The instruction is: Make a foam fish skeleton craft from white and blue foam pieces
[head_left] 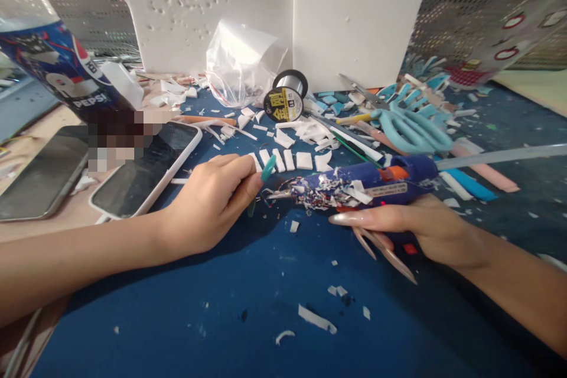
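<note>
My right hand [425, 227] is wrapped around the handle of a blue hot glue gun [349, 189]. The gun lies sideways, its nozzle pointing left, with white scraps and dark bits stuck all over its front. A clear glue stick [500, 156] juts from its back end. Just left of the nozzle is my left hand [217, 198], fingers curled and the teal-nailed thumb pressed against them. Whatever it may hold is hidden behind the fingers. Beyond the nozzle, several small white foam pieces [303, 160] stand in a row on the blue mat [266, 307].
White foam boards [354, 18] stand at the back, with a plastic bag [241, 65] and a spool of line [286, 97] before them. Light-blue scissors [411, 130] lie among scraps at right. Two phones [150, 171] and a Pepsi bottle [66, 71] are at left.
</note>
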The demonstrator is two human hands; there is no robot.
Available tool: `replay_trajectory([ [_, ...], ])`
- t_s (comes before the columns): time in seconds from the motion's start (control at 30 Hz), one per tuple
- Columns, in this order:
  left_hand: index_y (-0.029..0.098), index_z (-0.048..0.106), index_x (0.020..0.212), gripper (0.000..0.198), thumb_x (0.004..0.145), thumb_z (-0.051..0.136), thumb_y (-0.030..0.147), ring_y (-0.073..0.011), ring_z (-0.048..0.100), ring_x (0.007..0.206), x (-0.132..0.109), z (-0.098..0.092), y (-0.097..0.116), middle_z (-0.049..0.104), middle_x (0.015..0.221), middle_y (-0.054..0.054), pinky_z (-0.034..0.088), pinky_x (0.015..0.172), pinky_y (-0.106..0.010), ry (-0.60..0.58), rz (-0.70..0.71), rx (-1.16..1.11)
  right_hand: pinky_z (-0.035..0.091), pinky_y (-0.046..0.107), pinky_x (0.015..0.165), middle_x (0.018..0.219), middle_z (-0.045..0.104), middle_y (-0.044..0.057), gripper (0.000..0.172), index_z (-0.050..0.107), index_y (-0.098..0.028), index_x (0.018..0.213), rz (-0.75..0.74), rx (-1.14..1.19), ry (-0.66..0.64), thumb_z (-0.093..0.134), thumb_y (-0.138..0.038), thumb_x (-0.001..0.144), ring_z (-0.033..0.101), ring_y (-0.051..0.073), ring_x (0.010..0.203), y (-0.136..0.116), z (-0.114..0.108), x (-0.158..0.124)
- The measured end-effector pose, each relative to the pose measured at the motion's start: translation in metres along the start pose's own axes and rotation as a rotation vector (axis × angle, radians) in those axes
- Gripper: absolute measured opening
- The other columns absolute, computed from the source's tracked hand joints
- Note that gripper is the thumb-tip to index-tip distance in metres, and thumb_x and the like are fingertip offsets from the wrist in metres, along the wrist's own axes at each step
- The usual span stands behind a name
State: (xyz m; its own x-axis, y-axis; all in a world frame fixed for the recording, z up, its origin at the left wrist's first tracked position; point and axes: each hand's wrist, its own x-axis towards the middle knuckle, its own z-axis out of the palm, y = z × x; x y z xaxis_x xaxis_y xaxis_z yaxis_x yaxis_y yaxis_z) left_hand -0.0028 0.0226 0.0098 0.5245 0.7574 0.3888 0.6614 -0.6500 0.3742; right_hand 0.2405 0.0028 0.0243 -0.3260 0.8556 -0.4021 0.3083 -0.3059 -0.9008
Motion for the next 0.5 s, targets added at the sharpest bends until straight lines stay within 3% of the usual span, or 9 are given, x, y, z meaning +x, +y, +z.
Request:
replay_trajectory([
  [0.5, 0.018, 0.037, 0.060, 0.029, 0.088, 0.040, 0.017, -0.0091, 0.037, 0.048, -0.0001, 0.0006, -0.0008, 0.040, 0.053, 0.004, 0.030, 0.046, -0.022, -0.006, -0.017, -0.032, 0.034, 0.020, 0.036, 0.040, 0.051, -0.002, 0.026, 0.057, -0.018, 0.043, -0.018, -0.058, 0.027, 0.068, -0.033, 0.061, 0.046, 0.008, 0.035, -0.0033, 0.0052, 0.0003],
])
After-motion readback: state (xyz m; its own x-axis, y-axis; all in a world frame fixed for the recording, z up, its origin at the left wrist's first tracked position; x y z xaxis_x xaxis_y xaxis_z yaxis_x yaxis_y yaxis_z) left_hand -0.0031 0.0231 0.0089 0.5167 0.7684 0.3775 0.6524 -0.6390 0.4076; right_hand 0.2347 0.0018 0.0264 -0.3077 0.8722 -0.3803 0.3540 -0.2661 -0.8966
